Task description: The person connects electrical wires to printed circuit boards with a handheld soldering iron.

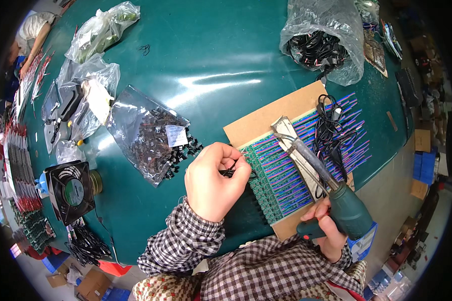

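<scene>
My left hand (216, 180) is closed in a pinch on a thin black cable (228, 172), at the upper left end of a row of green circuit boards (262, 190). The exact tip between the fingers is hidden. My right hand (326, 226) grips a dark green soldering gun (350, 208), its metal barrel pointing up and left across the boards' blue and pink wires (289, 193). A worn pale bar (306, 173) lies over those wires beneath the barrel. Looped black cables (331, 123) rest on the wires to the right. The boards sit on a cardboard sheet (276, 113).
Left of my left hand, a clear bag (140, 133) spills small black parts. Beyond it are a black fan (73, 193) and more plastic bags (103, 30). A bag of black cables (326, 45) stands at the far right. A person (34, 35) is at the far left.
</scene>
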The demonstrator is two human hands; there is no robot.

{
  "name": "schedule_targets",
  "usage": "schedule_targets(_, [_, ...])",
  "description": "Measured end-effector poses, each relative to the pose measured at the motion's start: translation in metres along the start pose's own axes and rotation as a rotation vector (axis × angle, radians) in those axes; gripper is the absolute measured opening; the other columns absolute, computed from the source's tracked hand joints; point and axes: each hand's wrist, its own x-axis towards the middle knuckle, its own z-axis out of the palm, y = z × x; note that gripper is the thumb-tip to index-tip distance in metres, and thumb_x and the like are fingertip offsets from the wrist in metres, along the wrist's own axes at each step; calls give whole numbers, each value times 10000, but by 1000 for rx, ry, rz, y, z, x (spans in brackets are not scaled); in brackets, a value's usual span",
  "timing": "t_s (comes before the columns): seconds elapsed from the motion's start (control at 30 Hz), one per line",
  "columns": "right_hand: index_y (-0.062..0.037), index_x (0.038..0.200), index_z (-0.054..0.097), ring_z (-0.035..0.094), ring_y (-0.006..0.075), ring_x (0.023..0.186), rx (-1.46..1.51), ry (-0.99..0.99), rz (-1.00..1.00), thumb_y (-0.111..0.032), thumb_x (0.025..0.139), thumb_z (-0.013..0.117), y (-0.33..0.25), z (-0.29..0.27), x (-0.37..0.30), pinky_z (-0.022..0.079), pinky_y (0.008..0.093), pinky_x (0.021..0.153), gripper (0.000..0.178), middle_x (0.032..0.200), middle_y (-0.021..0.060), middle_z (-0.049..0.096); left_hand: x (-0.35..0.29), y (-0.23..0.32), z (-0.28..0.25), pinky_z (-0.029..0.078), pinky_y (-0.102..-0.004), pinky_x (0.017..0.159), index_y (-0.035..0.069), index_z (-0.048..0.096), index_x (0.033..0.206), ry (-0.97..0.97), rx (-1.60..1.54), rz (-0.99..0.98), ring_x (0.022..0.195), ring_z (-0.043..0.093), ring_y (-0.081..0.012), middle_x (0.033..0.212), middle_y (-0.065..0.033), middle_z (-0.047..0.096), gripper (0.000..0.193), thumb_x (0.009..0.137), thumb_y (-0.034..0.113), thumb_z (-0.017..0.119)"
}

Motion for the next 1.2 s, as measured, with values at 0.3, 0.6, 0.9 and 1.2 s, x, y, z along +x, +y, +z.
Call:
schedule_targets(0.3, [35, 986, 453, 572, 229, 890, -114, -120, 131, -141, 801, 553, -4, -7, -8, 471, 359, 800, 274, 897, 135, 550, 0, 0, -1, 457, -271, 541, 24, 553, 674, -29, -3, -16, 569, 558, -156, 635, -70, 560, 92, 635, 74, 619])
schedule_targets(0.6, [53, 1000, 466, 614, 197, 765, -368, -175, 76, -15, 713, 643, 13, -21, -9, 494, 306, 719, 344, 781, 117, 604, -1, 0, 0, 458, -272, 542, 24, 552, 676, -16, 7, -13, 569, 559, -156, 638, -72, 559, 96, 631, 73, 622])
schedule_targets(0.9, [48, 997, 490, 613, 154, 713, -359, -104, 82, -40, 695, 666, 20, -17, -10, 476, 283, 699, 360, 720, 85, 617, -1, 0, 0, 460, -272, 538, 25, 551, 681, -25, 15, -11, 569, 564, -155, 639, -71, 562, 101, 636, 75, 626])
schedule_targets(1.2, [-9, 863, 597, 604, 136, 713, -528, -74, 106, -92, 693, 675, 17, -16, -11, 393, 311, 837, 205, 704, 40, 638, -1, 2, 0, 459, -271, 531, 26, 544, 675, -25, 26, 4, 564, 563, -155, 633, -70, 559, 99, 637, 69, 624])
